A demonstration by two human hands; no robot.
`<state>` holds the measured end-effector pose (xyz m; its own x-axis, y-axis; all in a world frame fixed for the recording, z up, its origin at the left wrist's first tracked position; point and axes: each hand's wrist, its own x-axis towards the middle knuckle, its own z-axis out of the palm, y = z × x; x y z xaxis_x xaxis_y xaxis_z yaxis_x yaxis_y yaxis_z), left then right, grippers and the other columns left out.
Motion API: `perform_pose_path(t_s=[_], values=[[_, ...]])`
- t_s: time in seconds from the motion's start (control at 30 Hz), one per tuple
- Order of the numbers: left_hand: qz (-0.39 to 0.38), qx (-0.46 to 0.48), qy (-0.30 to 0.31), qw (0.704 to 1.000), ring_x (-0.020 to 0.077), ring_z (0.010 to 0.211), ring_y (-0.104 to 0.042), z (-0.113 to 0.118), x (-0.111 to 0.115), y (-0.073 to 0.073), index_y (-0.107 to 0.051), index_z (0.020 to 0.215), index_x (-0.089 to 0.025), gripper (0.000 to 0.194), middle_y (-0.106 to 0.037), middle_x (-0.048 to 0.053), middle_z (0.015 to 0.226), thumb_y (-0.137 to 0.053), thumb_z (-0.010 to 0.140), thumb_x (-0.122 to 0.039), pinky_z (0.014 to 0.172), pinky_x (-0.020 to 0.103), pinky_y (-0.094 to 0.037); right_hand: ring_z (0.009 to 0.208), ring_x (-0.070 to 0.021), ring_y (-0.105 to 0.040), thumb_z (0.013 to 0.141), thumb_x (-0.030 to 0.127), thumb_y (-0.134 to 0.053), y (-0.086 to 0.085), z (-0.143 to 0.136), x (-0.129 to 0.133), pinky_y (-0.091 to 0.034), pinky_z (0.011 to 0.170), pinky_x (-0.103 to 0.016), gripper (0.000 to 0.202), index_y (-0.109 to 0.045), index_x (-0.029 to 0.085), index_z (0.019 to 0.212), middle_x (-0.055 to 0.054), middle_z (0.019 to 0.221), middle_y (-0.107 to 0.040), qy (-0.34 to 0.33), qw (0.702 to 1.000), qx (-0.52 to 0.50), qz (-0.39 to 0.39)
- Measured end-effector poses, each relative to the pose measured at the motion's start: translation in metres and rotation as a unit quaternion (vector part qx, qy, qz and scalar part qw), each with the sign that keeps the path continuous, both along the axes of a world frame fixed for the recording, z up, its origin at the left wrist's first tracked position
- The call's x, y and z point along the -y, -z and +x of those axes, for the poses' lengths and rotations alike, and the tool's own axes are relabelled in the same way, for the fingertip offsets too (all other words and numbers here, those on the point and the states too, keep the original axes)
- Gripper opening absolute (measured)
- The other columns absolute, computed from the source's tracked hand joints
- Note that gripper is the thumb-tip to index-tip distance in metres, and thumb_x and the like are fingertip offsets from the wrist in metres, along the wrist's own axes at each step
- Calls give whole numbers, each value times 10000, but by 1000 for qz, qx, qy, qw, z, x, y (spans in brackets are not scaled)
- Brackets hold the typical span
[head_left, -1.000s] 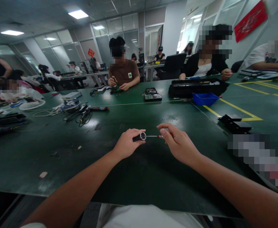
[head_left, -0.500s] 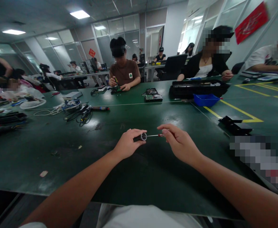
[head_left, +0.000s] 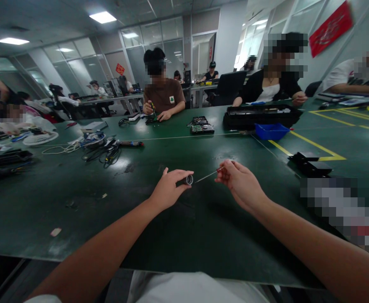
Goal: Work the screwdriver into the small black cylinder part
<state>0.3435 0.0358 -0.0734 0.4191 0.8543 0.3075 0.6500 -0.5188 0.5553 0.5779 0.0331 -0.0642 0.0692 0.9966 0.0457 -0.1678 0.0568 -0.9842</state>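
My left hand is closed round a small dark cylinder, whose round end with a pale rim faces right. In the fingers of my right hand is a thin screwdriver with a red handle, mostly covered by the fingers. Its metal shaft slants down to the left, and the tip stands just right of the cylinder's end, apart from it. Both hands are above the green table. What lies inside the cylinder is too small to make out.
Cables and a dark rod lie to the left. Circuit boards, a blue tray and a long black casing are farther back. A black part lies right. Across the table, a person in brown handles a tool.
The screwdriver has come away from the cylinder's end and now slants. My right hand has risen slightly, its fingers curled tighter round the handle. My left hand keeps its hold.
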Motion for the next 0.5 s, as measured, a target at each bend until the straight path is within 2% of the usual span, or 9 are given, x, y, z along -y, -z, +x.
perform_pose_path(t_s=[0.1, 0.27, 0.4, 0.5], values=[[-32, 1, -5, 999, 257, 1264, -560, 0, -1, 0, -623, 1300, -333, 429, -647, 34, 1316, -682, 889, -227, 1188, 664, -99, 732, -176, -642, 921, 480, -576, 2, 0, 1, -580, 723, -365, 272, -602, 209, 920, -35, 825, -645, 8, 999, 32, 33], [-34, 10, 9, 999, 253, 1252, -569, 4, 3, -3, -621, 1307, -321, 425, -656, 37, 1312, -688, 892, -257, 1192, 620, -172, 763, -186, -667, 946, 476, -544, 0, -3, 8, -558, 763, -373, 278, -601, 204, 967, -37, 842, -670, -9, 983, 141, 116], [-28, 15, 16, 999, 250, 1237, -584, 5, 4, -4, -627, 1311, -290, 441, -664, 45, 1302, -706, 879, -251, 1185, 535, -269, 796, -200, -691, 965, 446, -522, -5, -3, 13, -554, 771, -377, 255, -600, 205, 996, -48, 856, -701, -13, 971, 195, 136], [-30, 17, 5, 999, 248, 1230, -595, 5, 3, -3, -627, 1316, -265, 464, -670, 40, 1300, -726, 863, -246, 1196, 503, -267, 766, -198, -696, 954, 458, -542, -11, -2, 18, -541, 709, -346, 266, -629, 207, 965, -45, 828, -723, -1, 957, 256, 139]])
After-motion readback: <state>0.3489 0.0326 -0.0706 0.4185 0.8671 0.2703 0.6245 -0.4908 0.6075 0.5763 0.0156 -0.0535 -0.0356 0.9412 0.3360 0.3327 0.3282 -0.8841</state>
